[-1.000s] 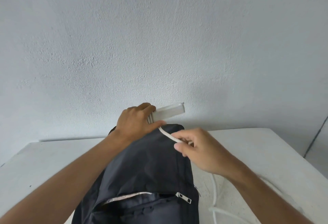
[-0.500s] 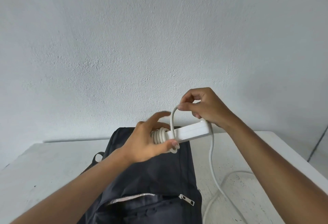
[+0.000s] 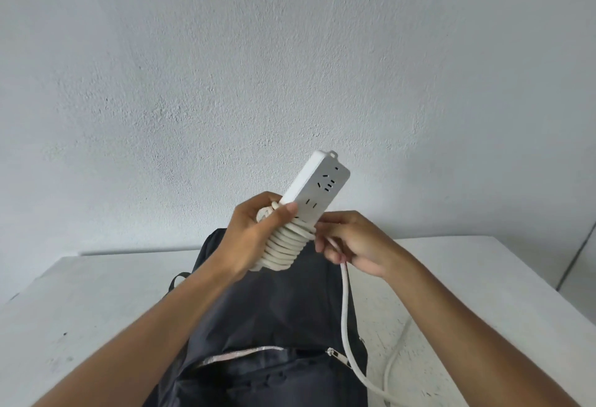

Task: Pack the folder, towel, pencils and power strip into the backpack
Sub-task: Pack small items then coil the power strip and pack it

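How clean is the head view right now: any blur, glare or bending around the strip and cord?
Head view: white plastic power strip sharp, socket slots readable, no glare; light soft and even, with a faint shadow behind the dark fabric backpack; wide-angle bending curves the white table's edges.

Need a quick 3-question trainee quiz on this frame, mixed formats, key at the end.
1. True or false: the power strip is already inside the backpack.
2. Which hand grips the wound end of the strip? A) left hand B) right hand C) neither
3. Fill in: the loose cord hangs from the right hand down to the ____.

Key:
1. False; it is held up above the backpack.
2. A; the right hand pinches the cord beside the coil.
3. Table; the cord runs across the backpack's right edge and trails onto the white table.
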### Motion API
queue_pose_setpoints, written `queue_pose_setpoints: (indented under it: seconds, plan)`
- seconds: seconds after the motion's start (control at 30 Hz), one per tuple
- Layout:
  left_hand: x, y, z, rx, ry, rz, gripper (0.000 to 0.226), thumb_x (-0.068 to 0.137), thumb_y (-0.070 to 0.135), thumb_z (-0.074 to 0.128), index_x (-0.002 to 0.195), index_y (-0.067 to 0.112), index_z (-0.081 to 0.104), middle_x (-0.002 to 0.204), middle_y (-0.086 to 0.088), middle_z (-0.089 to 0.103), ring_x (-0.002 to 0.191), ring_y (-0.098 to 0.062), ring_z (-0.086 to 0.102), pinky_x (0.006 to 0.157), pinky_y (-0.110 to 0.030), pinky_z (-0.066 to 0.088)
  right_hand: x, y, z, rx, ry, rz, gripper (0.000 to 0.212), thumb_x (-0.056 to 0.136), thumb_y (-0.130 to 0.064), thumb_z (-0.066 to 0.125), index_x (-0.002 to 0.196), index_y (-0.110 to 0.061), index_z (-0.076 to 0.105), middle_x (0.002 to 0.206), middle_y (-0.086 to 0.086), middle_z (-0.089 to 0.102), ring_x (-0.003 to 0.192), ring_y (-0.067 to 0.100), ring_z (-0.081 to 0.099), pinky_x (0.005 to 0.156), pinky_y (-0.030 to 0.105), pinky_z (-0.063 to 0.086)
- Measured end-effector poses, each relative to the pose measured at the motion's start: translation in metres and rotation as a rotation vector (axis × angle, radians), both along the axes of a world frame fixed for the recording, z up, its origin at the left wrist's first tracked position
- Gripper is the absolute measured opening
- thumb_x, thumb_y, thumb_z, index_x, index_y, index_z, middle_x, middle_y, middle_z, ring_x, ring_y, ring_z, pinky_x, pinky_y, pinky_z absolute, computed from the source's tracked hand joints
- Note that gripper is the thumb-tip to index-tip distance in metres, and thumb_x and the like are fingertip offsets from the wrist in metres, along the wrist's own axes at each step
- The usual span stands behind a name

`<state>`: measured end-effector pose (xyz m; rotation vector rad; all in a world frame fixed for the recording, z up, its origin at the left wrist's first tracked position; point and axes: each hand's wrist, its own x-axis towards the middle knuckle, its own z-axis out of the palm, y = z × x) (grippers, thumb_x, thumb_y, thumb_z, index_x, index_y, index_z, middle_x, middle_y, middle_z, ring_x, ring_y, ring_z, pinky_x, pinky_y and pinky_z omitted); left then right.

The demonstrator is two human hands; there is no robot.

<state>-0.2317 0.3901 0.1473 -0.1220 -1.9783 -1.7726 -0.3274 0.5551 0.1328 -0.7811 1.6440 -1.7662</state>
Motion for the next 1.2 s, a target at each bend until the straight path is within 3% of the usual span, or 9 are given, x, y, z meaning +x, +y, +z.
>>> queue_pose_setpoints:
  seconds: [0.13, 0.23, 0.43, 0.57, 0.73, 0.8, 0.97, 1.07, 1.2]
  plan:
    - [-0.005, -0.013, 0.009, -0.020, -0.002, 0.089, 0.033, 0.073, 0.037, 0.072, 0.084, 0.006, 0.068, 0.074, -0.012, 0.068, 0.065, -0.021, 0.064, 0.058, -0.030, 0.051, 0.013, 0.011, -0.012, 0.032, -0.003, 0.093, 0.025, 0.097, -0.005, 0.048, 0.117, -0.010, 0.062, 0.072, 0.012, 0.062, 0.059, 0.022, 0.061, 0.062, 0.030, 0.051]
    - [-0.008, -0.031, 0.015, -0.077, 0.002, 0.228, 0.045, 0.059, 0.050, 0.078, 0.089, 0.017, 0.067, 0.079, -0.009, 0.073, 0.067, -0.021, 0.069, 0.060, -0.031, 0.056, 0.020, 0.025, -0.022, 0.149, 0.072, 0.170, 0.035, 0.098, -0.004, 0.046, 0.129, -0.017, 0.053, 0.077, 0.012, 0.063, 0.078, 0.032, 0.069, 0.084, 0.042, 0.048]
    - [-0.011, -0.072, 0.007, -0.545, 0.005, 0.485, 0.048, 0.060, 0.066, 0.072, 0.092, 0.030, 0.064, 0.086, 0.013, 0.070, 0.080, -0.006, 0.069, 0.078, -0.036, 0.058, 0.037, 0.049, -0.025, 0.053, -0.220, 0.178, 0.031, 0.093, -0.001, 0.054, 0.121, -0.011, 0.061, 0.075, 0.010, 0.051, 0.058, 0.020, 0.055, 0.084, 0.054, 0.053]
    - [-0.013, -0.062, 0.001, -0.806, -0.009, 0.609, 0.051, 0.067, 0.069, 0.066, 0.099, 0.031, 0.064, 0.083, 0.009, 0.068, 0.073, -0.014, 0.065, 0.071, -0.034, 0.055, 0.066, 0.039, -0.009, 0.314, 0.425, -0.001, 0.026, 0.094, -0.013, 0.056, 0.118, -0.022, 0.062, 0.071, 0.001, 0.054, 0.054, 0.011, 0.048, 0.058, 0.026, 0.045]
    - [-0.019, -0.051, -0.008, -1.152, 0.053, 0.536, 0.070, 0.070, 0.077, 0.050, 0.117, 0.028, 0.067, 0.112, 0.011, 0.069, 0.090, -0.019, 0.069, 0.075, -0.034, 0.054, 0.082, 0.037, 0.020, 0.404, 0.961, -0.045, 0.014, 0.095, -0.014, 0.051, 0.092, -0.004, 0.060, 0.068, 0.003, 0.048, 0.057, 0.013, 0.040, 0.058, 0.036, 0.036]
    - [-0.017, -0.044, -0.011, -1.251, 0.110, 0.447, 0.072, 0.075, 0.079, 0.042, 0.115, 0.026, 0.068, 0.111, 0.010, 0.070, 0.085, -0.021, 0.070, 0.070, -0.034, 0.054, 0.078, 0.039, 0.038, 0.382, 1.096, -0.120, 0.016, 0.094, -0.012, 0.054, 0.097, -0.015, 0.069, 0.072, -0.009, 0.051, 0.061, 0.006, 0.047, 0.060, 0.021, 0.037]
    - [0.001, -0.029, -0.012, -1.065, 0.193, -0.002, 0.057, 0.092, 0.063, 0.042, 0.111, 0.017, 0.069, 0.102, 0.008, 0.072, 0.085, -0.009, 0.068, 0.070, -0.029, 0.053, 0.028, 0.046, 0.068, 0.156, 1.154, -0.420, 0.017, 0.089, -0.012, 0.066, 0.101, -0.019, 0.075, 0.078, -0.023, 0.060, 0.068, -0.002, 0.057, 0.067, 0.015, 0.040]
    - [0.012, -0.014, -0.013, -0.774, 0.152, -0.124, 0.055, 0.068, 0.053, 0.077, 0.106, 0.014, 0.070, 0.095, 0.010, 0.071, 0.086, -0.007, 0.068, 0.074, -0.024, 0.051, 0.006, 0.040, 0.064, 0.066, 0.950, -0.438, 0.013, 0.087, -0.013, 0.068, 0.097, -0.018, 0.076, 0.085, -0.017, 0.069, 0.077, 0.000, 0.065, 0.072, 0.017, 0.049]
    - [0.019, 0.000, -0.014, -0.533, 0.164, -0.079, 0.054, 0.053, 0.048, 0.089, 0.098, 0.024, 0.069, 0.088, 0.004, 0.072, 0.080, -0.017, 0.069, 0.071, -0.034, 0.055, -0.005, 0.032, 0.049, 0.034, 0.546, -0.328, 0.010, 0.085, -0.007, 0.069, 0.089, -0.013, 0.075, 0.072, -0.009, 0.071, 0.062, 0.003, 0.058, 0.054, 0.014, 0.041]
